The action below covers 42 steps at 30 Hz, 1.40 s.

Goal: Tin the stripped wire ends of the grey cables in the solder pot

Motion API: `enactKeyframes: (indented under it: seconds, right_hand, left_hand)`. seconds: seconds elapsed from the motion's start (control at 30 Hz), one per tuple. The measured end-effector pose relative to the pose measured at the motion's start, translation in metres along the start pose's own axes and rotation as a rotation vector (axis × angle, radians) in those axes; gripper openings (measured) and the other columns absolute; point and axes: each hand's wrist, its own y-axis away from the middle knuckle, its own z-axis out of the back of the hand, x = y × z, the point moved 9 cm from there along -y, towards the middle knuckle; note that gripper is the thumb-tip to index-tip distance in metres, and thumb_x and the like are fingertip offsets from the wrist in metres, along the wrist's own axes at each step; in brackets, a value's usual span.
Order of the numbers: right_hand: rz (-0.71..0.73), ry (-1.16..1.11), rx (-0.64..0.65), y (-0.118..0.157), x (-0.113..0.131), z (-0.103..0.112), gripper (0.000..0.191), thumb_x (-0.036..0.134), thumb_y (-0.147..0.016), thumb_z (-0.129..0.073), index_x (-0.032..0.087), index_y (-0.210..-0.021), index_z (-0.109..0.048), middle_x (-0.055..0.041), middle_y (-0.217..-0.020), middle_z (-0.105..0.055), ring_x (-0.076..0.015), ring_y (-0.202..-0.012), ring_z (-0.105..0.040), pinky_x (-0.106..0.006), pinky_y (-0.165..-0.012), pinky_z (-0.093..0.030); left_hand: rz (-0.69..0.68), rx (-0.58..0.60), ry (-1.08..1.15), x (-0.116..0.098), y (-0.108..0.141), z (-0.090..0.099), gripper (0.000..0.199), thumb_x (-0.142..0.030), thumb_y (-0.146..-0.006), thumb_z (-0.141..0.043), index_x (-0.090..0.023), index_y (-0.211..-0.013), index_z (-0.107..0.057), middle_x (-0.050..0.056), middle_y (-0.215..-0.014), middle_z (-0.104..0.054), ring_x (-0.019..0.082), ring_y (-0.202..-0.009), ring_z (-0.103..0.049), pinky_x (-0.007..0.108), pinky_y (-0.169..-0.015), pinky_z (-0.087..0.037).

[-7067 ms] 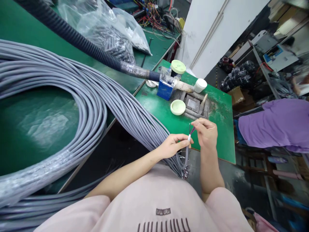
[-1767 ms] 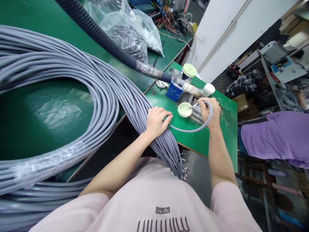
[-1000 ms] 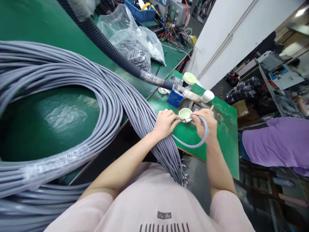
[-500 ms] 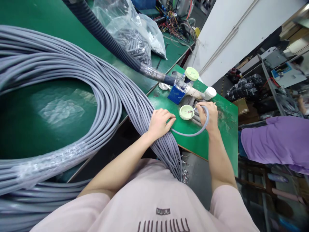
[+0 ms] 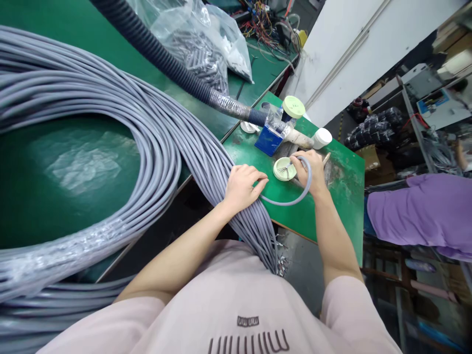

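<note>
My right hand (image 5: 309,169) is closed round the end of a grey cable (image 5: 285,202), which bends in a loop below it. Thin stripped wires (image 5: 283,170) stick out from that end into a small pale green lid or dish (image 5: 279,176). My left hand (image 5: 244,189) rests on the thick bundle of grey cables (image 5: 206,160), thumb and fingers curved close together where the looped cable leaves the bundle. What its fingertips hold, if anything, is too small to tell.
A dark ribbed hose (image 5: 165,64) runs to a blue box (image 5: 268,141) beside a green-lidded jar (image 5: 293,106) and a white jar (image 5: 322,138). Plastic bags (image 5: 206,54) lie behind. At the right stands a person in purple (image 5: 420,211).
My right hand has shifted slightly left, and the wire ends now reach further into the pale green dish. My left hand has stayed on the bundle. The view has moved a little.
</note>
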Motion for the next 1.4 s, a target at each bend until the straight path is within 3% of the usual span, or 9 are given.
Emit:
enactKeyframes:
  seconds: [0.47,0.57,0.67,0.77,0.87,1.1,1.4]
  right_hand:
    - [0.006,0.001,0.02,0.0,-0.006,-0.01,0.034,0.043,-0.096,-0.043,0.025,-0.085,-0.07,-0.0027,-0.082,-0.072,-0.0215,-0.084,-0.059,-0.039,-0.085,-0.039]
    - [0.006,0.026,-0.012,0.001,-0.006,-0.002,0.031,0.04,-0.095,-0.045,0.025,-0.084,-0.07,-0.0026,-0.083,-0.072,-0.0216,-0.084,-0.06,-0.039,-0.085,-0.04]
    - [-0.014,0.064,-0.111,0.002,-0.012,0.021,0.028,0.039,-0.094,-0.047,0.025,-0.085,-0.069,-0.0028,-0.084,-0.071,-0.0224,-0.085,-0.06,-0.04,-0.085,-0.042]
    - [-0.049,0.105,-0.208,0.004,-0.028,0.045,0.028,0.039,-0.094,-0.047,0.024,-0.084,-0.069,-0.0036,-0.082,-0.069,-0.0231,-0.083,-0.061,-0.04,-0.082,-0.044]
    - [-0.089,0.127,-0.237,0.006,-0.055,0.055,0.026,0.039,-0.093,-0.048,0.023,-0.085,-0.068,-0.0038,-0.078,-0.067,-0.0229,-0.081,-0.062,-0.038,-0.078,-0.045]
    - [-0.154,0.107,-0.2,0.005,-0.111,0.037,0.023,0.033,-0.091,-0.049,0.022,-0.085,-0.068,-0.0035,-0.075,-0.07,-0.0224,-0.08,-0.06,-0.034,-0.073,-0.045]
    - [-0.183,0.142,-0.178,0.004,-0.141,0.019,0.026,0.037,-0.09,-0.049,0.022,-0.084,-0.07,-0.0049,-0.075,-0.071,-0.0228,-0.078,-0.061,-0.034,-0.072,-0.045]
  left_hand:
    - [-0.002,0.001,0.007,0.0,0.0,0.0,0.021,-0.034,-0.093,-0.052,-0.021,-0.088,-0.067,0.002,-0.08,-0.068,0.018,-0.079,-0.057,0.038,-0.082,-0.035]
    - [0.003,0.003,0.015,0.0,0.0,0.0,0.021,-0.034,-0.093,-0.052,-0.021,-0.087,-0.067,0.002,-0.081,-0.069,0.018,-0.079,-0.057,0.038,-0.082,-0.035]
    - [0.013,0.014,0.018,0.001,-0.001,-0.001,0.02,-0.034,-0.092,-0.052,-0.021,-0.087,-0.067,0.002,-0.081,-0.069,0.018,-0.08,-0.058,0.038,-0.082,-0.035]
    - [0.02,0.022,0.011,0.001,-0.001,-0.001,0.021,-0.034,-0.092,-0.052,-0.022,-0.087,-0.068,0.003,-0.079,-0.069,0.019,-0.08,-0.058,0.039,-0.082,-0.035]
    - [0.014,0.02,0.004,0.001,-0.001,-0.001,0.02,-0.034,-0.092,-0.053,-0.021,-0.087,-0.067,0.002,-0.08,-0.069,0.019,-0.079,-0.058,0.038,-0.081,-0.036]
    - [-0.001,-0.005,0.001,0.0,-0.001,0.0,0.02,-0.034,-0.092,-0.053,-0.022,-0.086,-0.068,0.001,-0.079,-0.069,0.018,-0.079,-0.058,0.038,-0.081,-0.035]
    - [0.019,0.015,0.008,0.001,-0.001,-0.001,0.021,-0.034,-0.092,-0.051,-0.022,-0.086,-0.068,0.002,-0.081,-0.07,0.019,-0.08,-0.059,0.038,-0.081,-0.035]
